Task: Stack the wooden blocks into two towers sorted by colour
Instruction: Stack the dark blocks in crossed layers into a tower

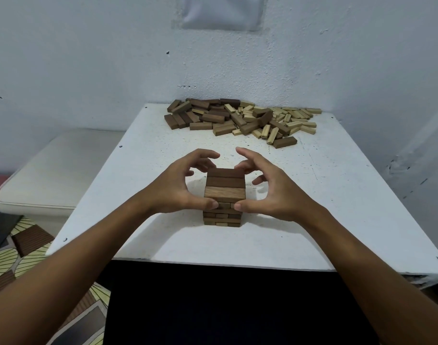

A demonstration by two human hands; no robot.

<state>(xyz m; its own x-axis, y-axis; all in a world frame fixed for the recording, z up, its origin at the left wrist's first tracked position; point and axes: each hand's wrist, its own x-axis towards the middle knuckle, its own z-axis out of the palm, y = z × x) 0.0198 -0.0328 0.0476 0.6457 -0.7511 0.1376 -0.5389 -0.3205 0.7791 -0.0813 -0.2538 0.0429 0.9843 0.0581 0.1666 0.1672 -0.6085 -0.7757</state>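
Observation:
A tower of dark brown blocks stands in the middle of the white table, several layers high, with one paler block end in its lowest row. My left hand cups its left side and my right hand cups its right side. Both thumb tips touch the tower's front face just under the top layer. The fingers arch over behind the tower with gaps showing, and hold nothing. A loose pile lies at the table's far edge, with dark blocks mostly to the left and light blocks mostly to the right.
The pile lies against the white wall. A pale cushioned seat stands lower at the table's left. A patterned floor mat lies below it. One dark block lies apart at the pile's near right.

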